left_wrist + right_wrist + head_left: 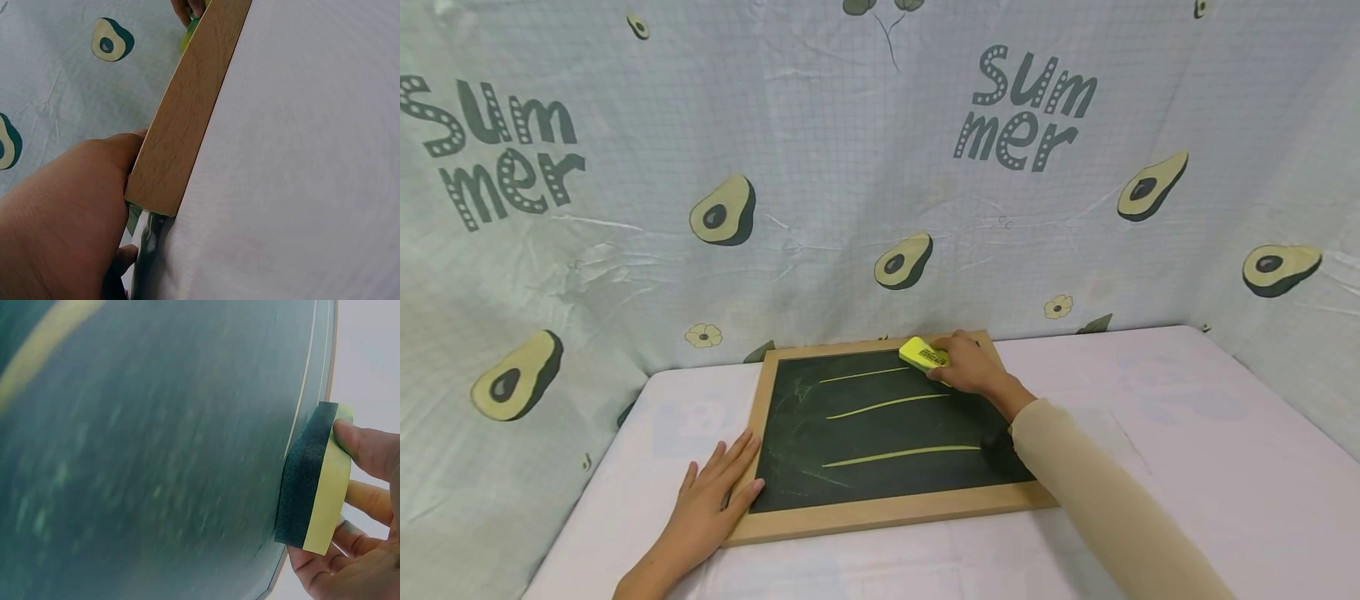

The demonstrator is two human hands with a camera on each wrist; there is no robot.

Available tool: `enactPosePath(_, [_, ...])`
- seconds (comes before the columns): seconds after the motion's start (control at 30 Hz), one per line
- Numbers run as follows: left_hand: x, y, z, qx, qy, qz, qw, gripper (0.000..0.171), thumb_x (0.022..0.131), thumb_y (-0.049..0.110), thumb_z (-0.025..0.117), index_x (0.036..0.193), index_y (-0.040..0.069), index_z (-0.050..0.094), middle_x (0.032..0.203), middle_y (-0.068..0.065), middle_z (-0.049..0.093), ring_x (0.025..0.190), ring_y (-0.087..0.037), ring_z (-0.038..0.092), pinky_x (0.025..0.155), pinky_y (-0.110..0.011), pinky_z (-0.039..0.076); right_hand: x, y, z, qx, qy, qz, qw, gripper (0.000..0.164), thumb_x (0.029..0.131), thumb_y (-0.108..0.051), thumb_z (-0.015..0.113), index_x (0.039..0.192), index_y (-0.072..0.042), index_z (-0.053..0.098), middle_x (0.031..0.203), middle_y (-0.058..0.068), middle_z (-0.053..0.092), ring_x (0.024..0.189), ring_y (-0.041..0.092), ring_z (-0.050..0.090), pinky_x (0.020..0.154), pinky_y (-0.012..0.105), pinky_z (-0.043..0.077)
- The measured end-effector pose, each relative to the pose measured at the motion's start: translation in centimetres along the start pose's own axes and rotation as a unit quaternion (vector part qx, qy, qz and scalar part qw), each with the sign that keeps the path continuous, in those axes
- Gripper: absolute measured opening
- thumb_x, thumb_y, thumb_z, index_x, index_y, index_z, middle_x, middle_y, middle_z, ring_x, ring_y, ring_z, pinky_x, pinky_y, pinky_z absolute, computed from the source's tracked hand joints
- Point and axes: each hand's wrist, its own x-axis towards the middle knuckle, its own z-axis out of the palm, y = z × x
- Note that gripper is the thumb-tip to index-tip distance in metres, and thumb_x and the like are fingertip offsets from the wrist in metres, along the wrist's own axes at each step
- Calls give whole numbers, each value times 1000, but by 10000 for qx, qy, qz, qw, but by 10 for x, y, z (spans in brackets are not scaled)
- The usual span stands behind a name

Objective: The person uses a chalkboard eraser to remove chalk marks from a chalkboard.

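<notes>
- Beige sleeve [1105, 492] slants across the chalkboard's [880, 429] right side; right hand [973, 367] grasps a yellow eraser [922, 354] between thumb and fingers, near the right end of the top chalk line [861, 375];
- left hand [707, 504] rests, fingers extended, on the wooden frame's [887, 510] left side;
- whitish table [1150, 400] underneath; avocado-print cloth [820, 125] behind;
- frame's far edge lies near the cloth; table extends left, right and nearer.

Cloth [820, 125] reads "Summer" over two lines, twice: beyond and left of the left hand [706, 502], and beyond the right hand [970, 364]. Eraser [917, 348] in right hand: print [931, 356] illegible.
</notes>
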Motion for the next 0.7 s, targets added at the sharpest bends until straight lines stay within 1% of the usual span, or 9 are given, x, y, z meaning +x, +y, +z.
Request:
enactPosePath(0.17, [0,1,0,8,-17,-30,10000,61,89,49,44,141,22,29,146,0,22,130,-40,13,95,-64,0,4,-10,5,134,-76,35,9999,50,80,-22,66,123,-1,52,107,11,52,94,23,44,82,37,39])
enactPosePath(0.33, [1,0,0,-1,2,-28,10000,61,89,49,44,141,22,29,146,0,22,130,-39,13,95,-64,0,9,-23,11,86,-119,5,9999,50,80,-23,67,123,-2,52,108,10,52,93,21,44,81,36,40])
enactPosePath(0.53, [1,1,-1,2,3,-48,10000,61,89,49,44,141,21,30,145,-1,22,130,-40,13,95,-64,0,18,-38,20,37,-217,-126,9997,52,81,-25,66,126,-4,50,115,8,52,98,21,43,83,35,39])
enactPosePath(0.7, [2,2,0,4,29,-32,10000,60,89,48,45,140,21,30,145,0,23,130,-40,14,95,-64,1,26,-48,26,-1,-241,-229,9994,52,80,-26,66,125,-5,51,114,7,52,97,20,44,82,34,39])
